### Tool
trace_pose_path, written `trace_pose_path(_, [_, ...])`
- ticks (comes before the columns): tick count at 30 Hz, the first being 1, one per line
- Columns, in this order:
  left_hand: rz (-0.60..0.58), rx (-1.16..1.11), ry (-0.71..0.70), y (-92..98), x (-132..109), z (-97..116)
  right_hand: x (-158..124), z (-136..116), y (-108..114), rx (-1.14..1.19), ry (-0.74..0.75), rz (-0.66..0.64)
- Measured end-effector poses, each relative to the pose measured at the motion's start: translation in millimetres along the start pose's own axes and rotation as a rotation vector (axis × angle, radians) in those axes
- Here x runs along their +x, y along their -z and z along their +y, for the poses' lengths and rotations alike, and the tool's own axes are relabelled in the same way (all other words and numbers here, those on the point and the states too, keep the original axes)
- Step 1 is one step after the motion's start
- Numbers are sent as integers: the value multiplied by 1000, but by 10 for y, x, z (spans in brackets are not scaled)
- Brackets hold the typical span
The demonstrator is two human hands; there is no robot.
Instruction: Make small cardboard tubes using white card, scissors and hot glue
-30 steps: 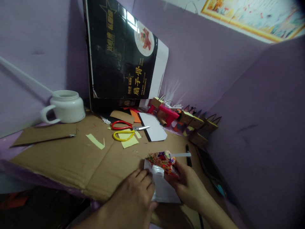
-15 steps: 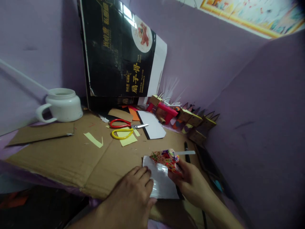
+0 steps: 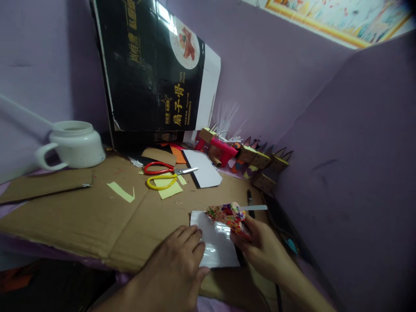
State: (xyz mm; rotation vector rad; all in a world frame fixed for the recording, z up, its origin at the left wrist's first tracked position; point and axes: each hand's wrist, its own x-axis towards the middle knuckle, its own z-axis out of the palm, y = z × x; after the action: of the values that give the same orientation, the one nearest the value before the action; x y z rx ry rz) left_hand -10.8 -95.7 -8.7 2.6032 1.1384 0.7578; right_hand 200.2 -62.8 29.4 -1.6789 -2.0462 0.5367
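My right hand point(image 3: 260, 242) is closed round a flower-patterned hot glue gun point(image 3: 227, 216), with a pale glue stick point(image 3: 255, 208) jutting from its back end. The gun's nozzle points left, at the far edge of a shiny white sheet point(image 3: 217, 249); whether it touches is too small to tell. My left hand point(image 3: 182, 255) lies flat with fingers stretched over the sheet's left edge, pressing it on the cardboard. Beyond them are scissors point(image 3: 175, 172) with one red and one yellow handle, lying on a yellow paper piece point(image 3: 171, 190).
A white pot point(image 3: 76, 143) stands at the left near a cardboard strip point(image 3: 48, 184). A large black box point(image 3: 146, 65) leans on the wall. A white card point(image 3: 203, 169), a black pen point(image 3: 249, 201) and small cardboard figures point(image 3: 256, 158) lie farther back and right.
The view has shifted, so the table and things on it appear farther left. Relative to the white sheet, the glue gun has moved slightly right along its far edge. My left hand stays on the sheet.
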Motion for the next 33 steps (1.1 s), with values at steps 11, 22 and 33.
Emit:
trace_pose_path(11, [59,10,-17,14,-17,5,-27,67,59,41,-6,24])
trace_pose_path(22, [39,6,-18,8,-8,-2,-85,78,159,248,-23,-3])
trace_pose_path(33, [54,34,-29,6,-27,9,-133,141,100,540,-66,56])
